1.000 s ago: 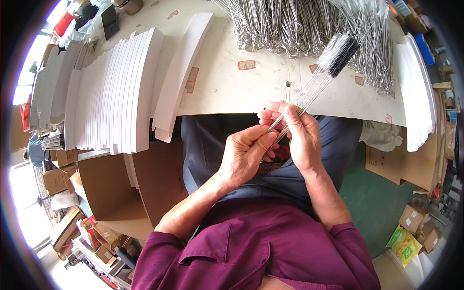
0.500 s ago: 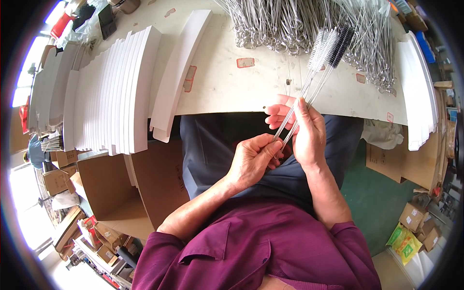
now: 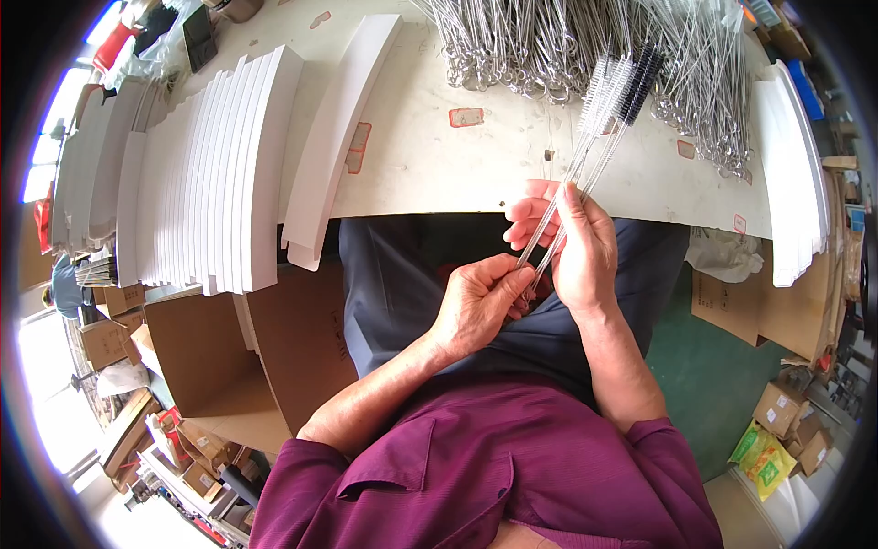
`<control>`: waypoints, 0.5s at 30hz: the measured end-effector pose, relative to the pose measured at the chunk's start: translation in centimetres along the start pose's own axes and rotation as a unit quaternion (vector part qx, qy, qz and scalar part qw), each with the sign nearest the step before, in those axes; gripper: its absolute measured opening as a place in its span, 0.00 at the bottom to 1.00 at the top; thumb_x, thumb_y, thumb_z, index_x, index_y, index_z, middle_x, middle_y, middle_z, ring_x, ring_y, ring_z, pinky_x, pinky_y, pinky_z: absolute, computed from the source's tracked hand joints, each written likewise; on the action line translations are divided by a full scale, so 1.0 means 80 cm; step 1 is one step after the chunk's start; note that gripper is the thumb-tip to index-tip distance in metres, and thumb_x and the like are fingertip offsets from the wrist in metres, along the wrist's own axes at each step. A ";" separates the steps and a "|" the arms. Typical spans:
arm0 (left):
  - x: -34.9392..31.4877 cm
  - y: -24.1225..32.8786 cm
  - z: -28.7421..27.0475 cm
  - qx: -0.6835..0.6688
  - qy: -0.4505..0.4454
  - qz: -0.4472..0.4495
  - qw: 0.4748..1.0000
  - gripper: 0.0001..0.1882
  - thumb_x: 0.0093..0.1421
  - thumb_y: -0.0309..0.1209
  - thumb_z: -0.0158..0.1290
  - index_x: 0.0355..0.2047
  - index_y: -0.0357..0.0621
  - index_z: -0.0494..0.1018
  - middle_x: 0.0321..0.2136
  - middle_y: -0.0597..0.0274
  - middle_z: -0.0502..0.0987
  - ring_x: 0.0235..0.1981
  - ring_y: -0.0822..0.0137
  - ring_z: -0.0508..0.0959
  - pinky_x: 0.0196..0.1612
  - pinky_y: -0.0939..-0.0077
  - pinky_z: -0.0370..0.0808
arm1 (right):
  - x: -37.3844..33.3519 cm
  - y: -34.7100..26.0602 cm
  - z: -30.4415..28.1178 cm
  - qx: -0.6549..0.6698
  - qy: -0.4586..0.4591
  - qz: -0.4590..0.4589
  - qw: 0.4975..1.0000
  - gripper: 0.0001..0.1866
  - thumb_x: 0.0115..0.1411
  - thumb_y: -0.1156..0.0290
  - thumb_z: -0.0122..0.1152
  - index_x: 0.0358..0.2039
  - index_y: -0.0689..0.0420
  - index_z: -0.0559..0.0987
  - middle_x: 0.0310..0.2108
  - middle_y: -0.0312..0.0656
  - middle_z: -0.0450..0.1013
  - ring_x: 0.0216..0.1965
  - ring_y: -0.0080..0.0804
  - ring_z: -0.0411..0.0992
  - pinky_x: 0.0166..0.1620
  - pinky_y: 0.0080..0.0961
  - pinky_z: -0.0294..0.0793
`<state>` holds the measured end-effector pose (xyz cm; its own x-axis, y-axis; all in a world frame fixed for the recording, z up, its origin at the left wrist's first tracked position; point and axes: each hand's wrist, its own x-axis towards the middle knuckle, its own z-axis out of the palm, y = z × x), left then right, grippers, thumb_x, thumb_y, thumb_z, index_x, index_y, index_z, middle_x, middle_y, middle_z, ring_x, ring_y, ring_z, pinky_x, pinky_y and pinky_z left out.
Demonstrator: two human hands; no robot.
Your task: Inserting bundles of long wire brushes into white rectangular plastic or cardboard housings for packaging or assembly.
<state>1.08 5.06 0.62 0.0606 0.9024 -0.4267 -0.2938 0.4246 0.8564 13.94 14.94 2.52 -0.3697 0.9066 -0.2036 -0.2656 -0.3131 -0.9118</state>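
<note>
Left hand (image 3: 480,302) pinches wire brushes (image 3: 604,101); right hand (image 3: 587,252) loosely cradles them.

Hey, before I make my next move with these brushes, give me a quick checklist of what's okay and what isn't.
1. Left hand closed on the brush handles: ok, near their lower ends.
2. Right hand gripping firmly: cannot tell; its fingers are spread around the handles.
3. Bristle heads at the same end: ok, white bristles and black bristles both point away from you.
4. Bristles apart from the pile of ringed wires: cannot tell; they overlap in this view.
5. Handle ends level: cannot tell; your left hand partly hides them.
6. One white carton apart from the row of cartons: ok.
</note>
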 end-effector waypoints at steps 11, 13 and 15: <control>-0.003 -0.002 -0.003 0.017 -0.005 0.008 1.000 0.12 0.73 0.33 0.53 0.41 0.35 0.79 0.30 0.64 0.82 0.30 0.77 0.79 0.36 0.81 0.79 | -0.003 0.000 0.000 -0.003 -0.007 0.003 1.000 0.27 0.78 0.52 0.43 0.51 0.67 0.77 0.35 0.49 0.80 0.30 0.33 0.79 0.39 0.30 0.82; -0.004 -0.001 -0.002 0.018 -0.004 0.006 1.000 0.12 0.73 0.33 0.53 0.41 0.35 0.79 0.30 0.64 0.81 0.30 0.77 0.79 0.36 0.81 0.79 | -0.004 0.000 0.000 0.000 -0.008 0.005 1.000 0.27 0.78 0.53 0.42 0.51 0.67 0.77 0.34 0.49 0.80 0.30 0.33 0.79 0.39 0.30 0.82; -0.006 0.001 -0.001 0.019 -0.004 0.003 1.000 0.12 0.73 0.33 0.53 0.40 0.35 0.79 0.30 0.64 0.81 0.30 0.77 0.79 0.36 0.81 0.79 | -0.004 0.000 0.000 -0.001 -0.010 0.002 1.000 0.27 0.78 0.53 0.43 0.51 0.67 0.77 0.34 0.49 0.80 0.30 0.33 0.79 0.38 0.30 0.82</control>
<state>0.93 4.69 0.87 0.0664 0.9056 -0.4188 -0.2569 0.4211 0.8699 14.07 14.63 2.58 -0.3884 0.8993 -0.2009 -0.2627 -0.3171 -0.9113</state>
